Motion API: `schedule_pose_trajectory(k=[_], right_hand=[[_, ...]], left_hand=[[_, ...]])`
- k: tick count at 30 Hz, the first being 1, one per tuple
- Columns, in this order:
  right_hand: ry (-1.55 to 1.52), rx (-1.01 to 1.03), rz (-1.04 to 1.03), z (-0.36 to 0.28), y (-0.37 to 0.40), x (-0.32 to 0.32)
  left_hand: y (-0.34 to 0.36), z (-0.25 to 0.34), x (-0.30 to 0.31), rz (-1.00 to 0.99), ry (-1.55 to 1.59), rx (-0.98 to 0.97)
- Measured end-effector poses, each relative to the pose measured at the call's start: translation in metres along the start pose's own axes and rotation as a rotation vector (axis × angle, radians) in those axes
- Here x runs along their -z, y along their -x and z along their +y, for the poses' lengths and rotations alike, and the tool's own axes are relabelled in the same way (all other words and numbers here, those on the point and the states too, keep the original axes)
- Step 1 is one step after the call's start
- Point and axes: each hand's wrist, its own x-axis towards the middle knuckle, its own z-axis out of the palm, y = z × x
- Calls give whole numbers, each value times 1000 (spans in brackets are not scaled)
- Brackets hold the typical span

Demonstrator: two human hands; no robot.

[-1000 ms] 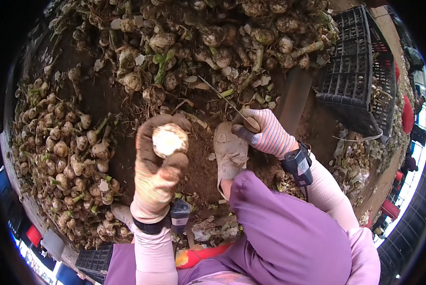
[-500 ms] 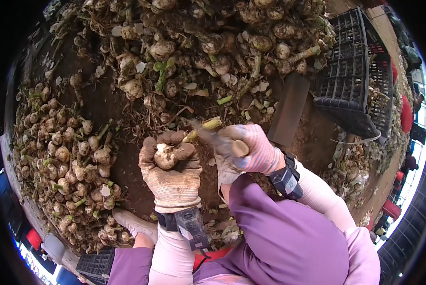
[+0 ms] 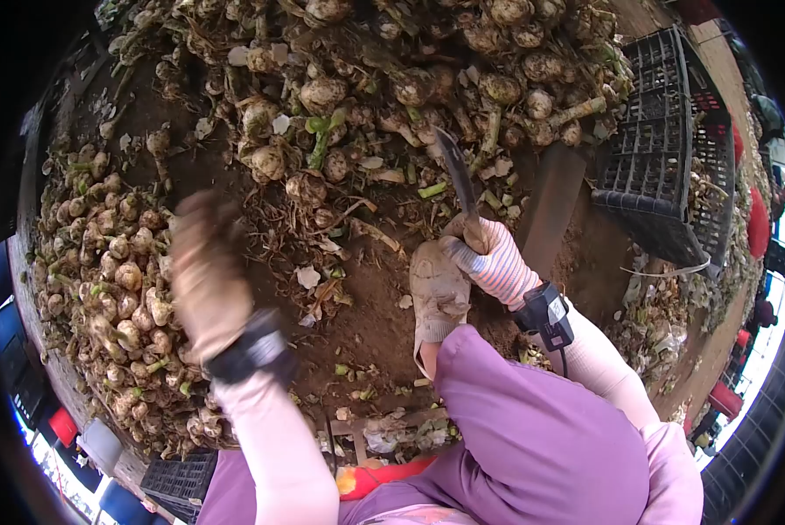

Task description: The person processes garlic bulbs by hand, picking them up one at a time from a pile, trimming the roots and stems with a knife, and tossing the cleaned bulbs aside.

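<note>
My right hand (image 3: 500, 262), in a striped glove, is closed round the wooden handle of a knife (image 3: 458, 173). The dark, slightly curved blade points up and away from me. Smeared by motion, my left hand (image 3: 207, 276) in a dirty work glove is over the right edge of a heap of trimmed garlic bulbs (image 3: 125, 278). Its fingers are too blurred to show whether anything is in them. In front lies a large pile of garlic with long stalks and roots (image 3: 322, 92), beyond the knife tip.
A black plastic crate (image 3: 646, 131) stands on its side at the right, near a flat board (image 3: 554, 206). My shoe (image 3: 439, 284) is planted beside my right hand. Cut stalks and peel litter the soil (image 3: 340, 332). Another dark crate (image 3: 180, 477) sits at lower left.
My left hand has swung left from the middle to the heap of trimmed bulbs; the garlic bulb it held no longer shows. My right hand has moved slightly right, with the knife blade now pointing up.
</note>
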Motion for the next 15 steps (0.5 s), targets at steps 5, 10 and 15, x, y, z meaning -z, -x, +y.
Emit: schedule_pose_trajectory(k=[5,10,15], right_hand=[[29,80,1,11,3,-7],[357,82,-36,20,4,3],[604,128,-146,-13,-6,-4]], left_hand=[[-51,-78,-100,-57,-265,-135],[-14,-61,-65,-311,271,188],[24,-94,-24,-502,553,147]])
